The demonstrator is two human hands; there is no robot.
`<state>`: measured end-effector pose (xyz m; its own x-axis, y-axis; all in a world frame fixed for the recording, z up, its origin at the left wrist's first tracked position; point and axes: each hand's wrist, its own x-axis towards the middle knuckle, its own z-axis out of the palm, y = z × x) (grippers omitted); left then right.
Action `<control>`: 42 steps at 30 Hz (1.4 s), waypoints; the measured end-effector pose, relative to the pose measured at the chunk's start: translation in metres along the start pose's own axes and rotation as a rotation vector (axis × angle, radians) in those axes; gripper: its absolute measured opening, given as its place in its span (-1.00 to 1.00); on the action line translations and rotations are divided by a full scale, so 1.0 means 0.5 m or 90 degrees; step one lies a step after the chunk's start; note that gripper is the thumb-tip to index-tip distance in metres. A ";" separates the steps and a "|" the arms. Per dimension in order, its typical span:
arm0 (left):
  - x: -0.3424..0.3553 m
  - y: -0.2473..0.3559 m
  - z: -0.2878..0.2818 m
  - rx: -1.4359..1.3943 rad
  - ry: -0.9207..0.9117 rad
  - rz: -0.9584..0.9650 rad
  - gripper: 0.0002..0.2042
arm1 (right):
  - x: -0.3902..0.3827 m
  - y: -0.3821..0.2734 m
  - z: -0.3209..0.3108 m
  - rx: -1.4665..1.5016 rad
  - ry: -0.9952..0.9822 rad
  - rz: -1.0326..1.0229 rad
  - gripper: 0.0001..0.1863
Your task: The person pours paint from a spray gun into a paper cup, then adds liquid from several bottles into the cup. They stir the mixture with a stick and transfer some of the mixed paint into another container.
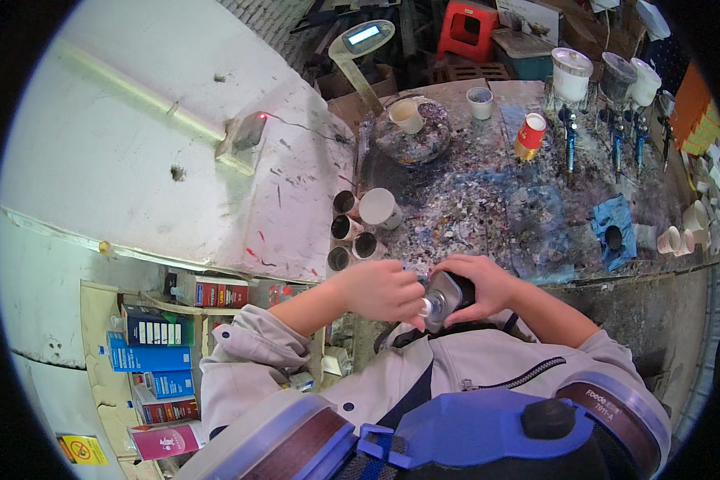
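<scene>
We've got a small dark bottle (448,294) held close to our chest, just off the near edge of the paint-crusted bench (488,200), tilted so its silvery neck end points down and left. Right hand (480,284) is wrapped around the body, fingers curled and gripping it; left hand (384,290) is clenched at the neck end, fingertips pinched on what looks like the cap — the cap itself is mostly hidden, so we can't tell whether it's on, loose or off. Main risk: the bottle sits over our lap and grey jacket (488,360), not over the bench, so if the cap lets go suddenly the contents go on us rather than on the worktop. The tilt makes that worse — the opening points downward. Second risk is slip: one hand twisting against the other on a small smooth bottle, likely with paint residue on it, could squirt it out of the grip and onto the floor. Third: a jerk of the left elbow toward the cluster of open cups (360,228) at the bench's near-left edge could knock one off. The airbrushes (608,136) and the lidded jars (572,72) at the back are well apart from both hands — low concern.
</scene>
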<state>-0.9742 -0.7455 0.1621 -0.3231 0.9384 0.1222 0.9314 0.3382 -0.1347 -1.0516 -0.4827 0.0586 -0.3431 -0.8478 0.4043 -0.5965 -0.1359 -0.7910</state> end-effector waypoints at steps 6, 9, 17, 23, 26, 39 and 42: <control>0.052 -0.024 0.034 -0.122 0.037 -0.168 -0.64 | -0.028 0.010 -0.047 -0.026 0.076 0.007 -0.11; 0.072 -0.040 0.030 -0.242 -0.014 -0.354 -0.65 | -0.035 0.023 -0.061 -0.018 0.134 0.032 -0.11; 0.103 -0.080 0.023 -0.172 -0.007 -0.319 -0.58 | -0.023 0.063 -0.094 -0.034 0.188 0.021 -0.11; 0.134 -0.079 0.067 -0.907 -0.003 -1.074 -0.41 | -0.010 0.080 -0.112 -0.162 0.306 0.038 -0.17; 0.139 -0.100 0.053 -0.783 -0.029 -1.017 -0.49 | -0.009 0.086 -0.124 -0.161 0.317 0.048 -0.14; 0.201 -0.185 0.077 -0.510 -0.057 -0.620 -0.64 | -0.053 0.104 -0.168 -0.169 0.350 0.107 -0.13; 0.220 -0.224 0.120 -0.886 0.000 -0.925 -0.53 | -0.065 0.109 -0.166 -0.162 0.419 0.178 -0.13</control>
<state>-1.1241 -0.6757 0.1319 -0.8101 0.0691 -0.5823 -0.5044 0.4242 0.7521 -1.1332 -0.4201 0.0402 -0.8208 -0.3411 0.4582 -0.5454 0.2298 -0.8061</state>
